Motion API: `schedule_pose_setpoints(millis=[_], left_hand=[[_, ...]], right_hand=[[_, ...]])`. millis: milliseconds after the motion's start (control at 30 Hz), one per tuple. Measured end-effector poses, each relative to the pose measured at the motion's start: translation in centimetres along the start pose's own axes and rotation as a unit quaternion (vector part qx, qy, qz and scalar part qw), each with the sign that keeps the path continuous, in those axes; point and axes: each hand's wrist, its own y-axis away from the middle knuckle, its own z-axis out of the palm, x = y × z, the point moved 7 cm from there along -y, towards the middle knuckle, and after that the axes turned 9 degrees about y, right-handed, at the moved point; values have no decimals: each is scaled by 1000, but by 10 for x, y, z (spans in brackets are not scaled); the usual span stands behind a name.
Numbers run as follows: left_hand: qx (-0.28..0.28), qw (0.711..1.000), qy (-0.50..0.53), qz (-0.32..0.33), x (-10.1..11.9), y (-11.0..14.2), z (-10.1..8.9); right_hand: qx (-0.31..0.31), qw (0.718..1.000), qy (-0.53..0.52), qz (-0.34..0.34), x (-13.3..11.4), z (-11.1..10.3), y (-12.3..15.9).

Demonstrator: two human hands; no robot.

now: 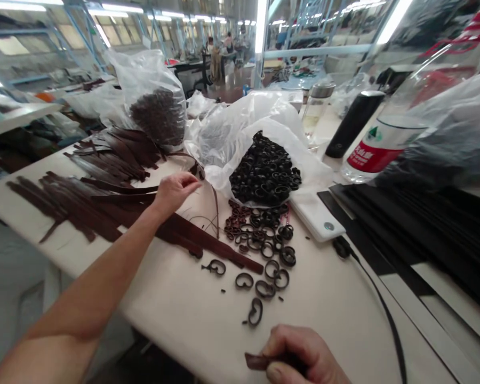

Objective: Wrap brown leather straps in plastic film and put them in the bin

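My left hand [176, 192] is over the strips at the middle left, thumb and fingers pinched together; what they hold, if anything, cannot be made out. A thin brown strap [216, 213] curves past its fingertips. Under and beside that wrist lie long dark brown leather strips [208, 241]. At the table's near edge, my right hand [300, 349] is closed round a short dark brown leather strip [256, 361], whose end sticks out to the left. Between the hands, small curled black loops [265, 288] lie scattered, with a pile of brown loops [238, 218] behind them.
A plastic bag [216, 133] spills black loops [264, 170]. Another bag [144, 69] holds brown pieces. To the right are a white power bank [318, 216] with a black cable [384, 304], a black flask [354, 122], a large bottle [384, 138] and stacked black strips [424, 234].
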Motion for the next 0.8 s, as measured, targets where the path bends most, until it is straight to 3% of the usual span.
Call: schedule_pose_setpoints(millis=[67, 133, 200, 333, 433, 600, 700, 800], left_hand=[[-126, 989, 65, 44, 27, 31, 22], [-211, 971, 78, 80, 48, 55, 41], [-250, 961, 49, 109, 60, 66, 55], [-283, 947, -60, 140, 73, 63, 75], [-297, 935, -122, 152, 83, 59, 78], [-289, 938, -131, 144, 89, 60, 79], [-249, 953, -123, 119, 88, 58, 75], [-179, 974, -108, 83, 93, 60, 53]], right_hand=[[14, 1000, -4, -22, -9, -2, -1], [30, 999, -6, -33, -17, -3, -1], [40, 999, -7, -35, -22, -3, 0], [50, 998, -15, -40, -27, -3, 0], [55, 997, -15, -50, -28, -3, 0], [69, 996, -25, -46, -28, -2, -1], [84, 994, -12, -62, -30, -1, -1], [96, 992, -5, -79, -30, -3, -2]])
